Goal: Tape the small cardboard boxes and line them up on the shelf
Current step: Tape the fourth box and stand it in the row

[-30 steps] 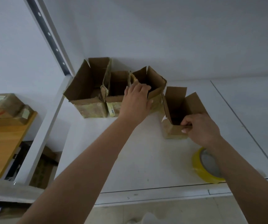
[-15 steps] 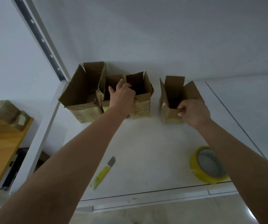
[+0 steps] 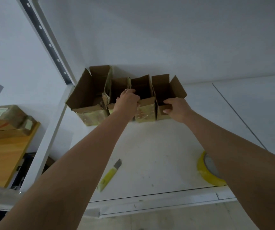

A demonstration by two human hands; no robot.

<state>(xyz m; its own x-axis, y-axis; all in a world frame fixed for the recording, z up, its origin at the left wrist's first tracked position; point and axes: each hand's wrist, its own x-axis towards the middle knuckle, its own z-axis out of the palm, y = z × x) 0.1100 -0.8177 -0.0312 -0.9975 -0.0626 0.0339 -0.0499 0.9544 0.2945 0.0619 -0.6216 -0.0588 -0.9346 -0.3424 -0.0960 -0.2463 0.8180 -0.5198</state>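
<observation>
Tape roll partly behind forearm

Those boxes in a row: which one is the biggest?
The leftmost box, beside the shelf post. It is wider and taller than the three narrow ones to its right, and neither hand touches it.

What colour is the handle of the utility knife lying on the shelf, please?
Yellow; the utility knife shows in the head view.

Four boxes side by side against wall; knife left of tape.
</observation>
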